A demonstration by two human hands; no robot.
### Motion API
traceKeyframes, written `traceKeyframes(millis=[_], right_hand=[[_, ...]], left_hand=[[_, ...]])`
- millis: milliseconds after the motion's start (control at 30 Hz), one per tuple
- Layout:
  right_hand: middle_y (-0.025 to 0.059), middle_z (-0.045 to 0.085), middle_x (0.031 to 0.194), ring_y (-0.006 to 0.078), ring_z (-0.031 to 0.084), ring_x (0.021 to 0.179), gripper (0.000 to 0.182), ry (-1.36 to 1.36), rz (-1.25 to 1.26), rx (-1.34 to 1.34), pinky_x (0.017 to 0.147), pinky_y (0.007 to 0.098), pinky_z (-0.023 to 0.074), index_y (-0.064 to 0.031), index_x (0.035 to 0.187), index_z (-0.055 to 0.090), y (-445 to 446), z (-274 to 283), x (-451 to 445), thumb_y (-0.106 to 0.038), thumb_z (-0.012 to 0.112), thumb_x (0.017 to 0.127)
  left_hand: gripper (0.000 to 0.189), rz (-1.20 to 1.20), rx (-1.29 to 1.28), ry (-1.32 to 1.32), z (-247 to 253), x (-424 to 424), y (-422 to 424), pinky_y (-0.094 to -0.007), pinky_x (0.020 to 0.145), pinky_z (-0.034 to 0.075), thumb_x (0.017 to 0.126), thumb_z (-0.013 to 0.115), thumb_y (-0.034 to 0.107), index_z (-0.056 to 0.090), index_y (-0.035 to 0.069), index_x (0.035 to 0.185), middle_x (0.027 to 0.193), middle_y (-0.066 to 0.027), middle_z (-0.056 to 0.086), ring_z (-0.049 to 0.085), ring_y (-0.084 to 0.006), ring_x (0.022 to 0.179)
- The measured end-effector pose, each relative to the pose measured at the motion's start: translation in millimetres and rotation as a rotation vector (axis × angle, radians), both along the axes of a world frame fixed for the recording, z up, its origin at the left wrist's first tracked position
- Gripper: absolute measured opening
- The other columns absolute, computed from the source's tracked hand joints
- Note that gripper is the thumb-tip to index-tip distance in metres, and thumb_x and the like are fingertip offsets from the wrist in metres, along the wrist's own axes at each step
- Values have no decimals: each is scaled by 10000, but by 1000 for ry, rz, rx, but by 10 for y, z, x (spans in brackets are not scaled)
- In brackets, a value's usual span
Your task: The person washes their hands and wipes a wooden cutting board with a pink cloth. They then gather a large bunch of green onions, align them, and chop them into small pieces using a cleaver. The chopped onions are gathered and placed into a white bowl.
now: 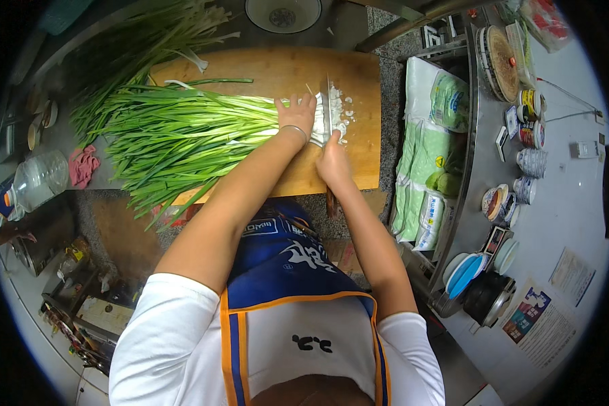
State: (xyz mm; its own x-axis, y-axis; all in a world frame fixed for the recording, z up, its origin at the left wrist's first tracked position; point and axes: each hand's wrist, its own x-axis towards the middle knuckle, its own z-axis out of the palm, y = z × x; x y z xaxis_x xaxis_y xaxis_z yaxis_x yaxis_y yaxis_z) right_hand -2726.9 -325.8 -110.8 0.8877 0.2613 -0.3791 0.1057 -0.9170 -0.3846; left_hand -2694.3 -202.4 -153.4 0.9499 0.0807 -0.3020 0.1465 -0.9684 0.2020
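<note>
A large bunch of garlic chives [198, 122] lies across a wooden cutting board [361, 167], green tips to the left and white ends to the right. My left hand [298, 117], with a bracelet at the wrist, presses flat on the bunch near its white ends. Just right of it, my right hand [334, 162] grips a cleaver [327, 109], its blade upright against the white ends. Small chopped white pieces [339, 109] lie right of the blade. One loose stalk [223, 80] rests above the bunch.
More long greens [167, 35] and a metal bowl [283, 15] are beyond the board. At left are a pink cloth [83, 166] and a plastic jug [43, 180]; another person's hand [23, 234] shows there. A shelf at right holds bagged goods [418, 167] and bowls [532, 162].
</note>
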Motion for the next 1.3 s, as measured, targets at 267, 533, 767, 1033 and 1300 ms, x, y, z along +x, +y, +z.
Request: traceKeyframes(millis=[267,533,767,1033,1300], right_hand=[[284,582,718,451,578,686,437,-63,-36,16,622,510,461,32,1178,292,-99,-86,19,-62,503,808],[289,577,688,448,582,671,445,-20,24,-43,631,510,465,52,1178,296,-134,542,-126,-39,495,790],[299,572,678,459,578,665,462,78,29,13,627,510,468,100,1159,289,-143,516,-92,-24,500,767],[291,587,769,461,574,693,435,-3,-86,17,619,509,471,57,1152,304,27,-102,-13,-37,499,775],[291,578,697,453,579,668,459,-56,-36,56,616,517,461,60,1182,289,-135,438,-144,-47,499,788]], left_hand=[[597,-1,20,-14,62,73,27,-588,910,284,735,594,119,367,118,1288,1250,-44,417,398,-239,1177],[710,17,20,56,35,81,6,-586,930,277,671,662,139,324,114,1295,1279,-40,401,394,-223,1184],[464,48,-18,-6,-3,34,1,-615,933,254,778,533,94,420,116,1227,1206,-35,437,416,-215,1142],[583,24,-4,-25,-1,4,-16,-598,921,277,716,617,100,385,110,1251,1230,-54,421,404,-242,1172],[538,52,2,-56,-46,47,-12,-595,940,252,766,557,107,368,101,1269,1208,-38,438,410,-197,1154]])
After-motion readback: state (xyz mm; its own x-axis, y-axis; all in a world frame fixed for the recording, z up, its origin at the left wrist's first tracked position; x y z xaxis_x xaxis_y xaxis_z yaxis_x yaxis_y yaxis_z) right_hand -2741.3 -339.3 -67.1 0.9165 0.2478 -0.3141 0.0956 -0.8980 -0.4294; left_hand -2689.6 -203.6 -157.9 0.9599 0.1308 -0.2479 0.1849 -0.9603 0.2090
